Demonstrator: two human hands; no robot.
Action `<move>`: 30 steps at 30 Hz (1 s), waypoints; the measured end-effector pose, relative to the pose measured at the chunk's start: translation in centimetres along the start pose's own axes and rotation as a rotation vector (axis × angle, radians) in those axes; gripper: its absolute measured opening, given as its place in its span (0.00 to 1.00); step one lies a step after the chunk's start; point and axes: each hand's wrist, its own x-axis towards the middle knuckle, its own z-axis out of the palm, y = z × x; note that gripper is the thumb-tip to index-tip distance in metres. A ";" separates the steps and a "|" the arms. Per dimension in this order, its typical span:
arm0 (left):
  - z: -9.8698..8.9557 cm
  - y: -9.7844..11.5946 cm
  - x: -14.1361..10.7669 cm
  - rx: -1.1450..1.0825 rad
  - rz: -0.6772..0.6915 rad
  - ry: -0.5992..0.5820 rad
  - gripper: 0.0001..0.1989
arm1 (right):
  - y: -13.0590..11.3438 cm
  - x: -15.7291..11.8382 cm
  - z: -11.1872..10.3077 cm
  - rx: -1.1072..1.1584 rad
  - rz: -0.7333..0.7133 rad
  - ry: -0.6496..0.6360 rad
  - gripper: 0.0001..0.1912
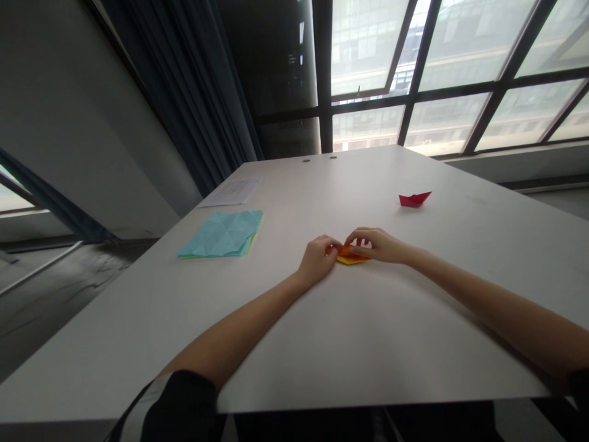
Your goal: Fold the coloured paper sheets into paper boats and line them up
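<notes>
A small folded piece of orange and yellow paper [352,259] lies on the white table between my hands. My left hand [318,258] closes on its left end, thumb and fingers pressed together there. From the right, my right hand [375,244] reaches over the paper with curled fingers, thumb and fingertips on its upper edge. Both hands cover parts of the paper, so its full shape is hidden.
A red folded paper boat [415,199] stands farther back on the right. On the left lies a stack of creased light-blue paper [223,234], with a printed white sheet [231,192] behind it. The white table [294,344] ends near a window and a blue curtain.
</notes>
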 end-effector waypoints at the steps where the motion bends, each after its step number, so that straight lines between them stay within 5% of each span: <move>1: 0.0 0.0 0.0 0.007 -0.001 0.001 0.10 | 0.0 0.0 -0.1 -0.006 -0.006 -0.001 0.14; 18: -0.1 0.1 0.1 -0.040 -0.099 -0.116 0.17 | -0.5 0.4 0.1 -0.412 0.022 -0.045 0.13; 30: 0.1 0.3 0.6 0.031 -0.079 -0.148 0.19 | -0.2 0.2 -0.1 -0.369 0.061 -0.067 0.14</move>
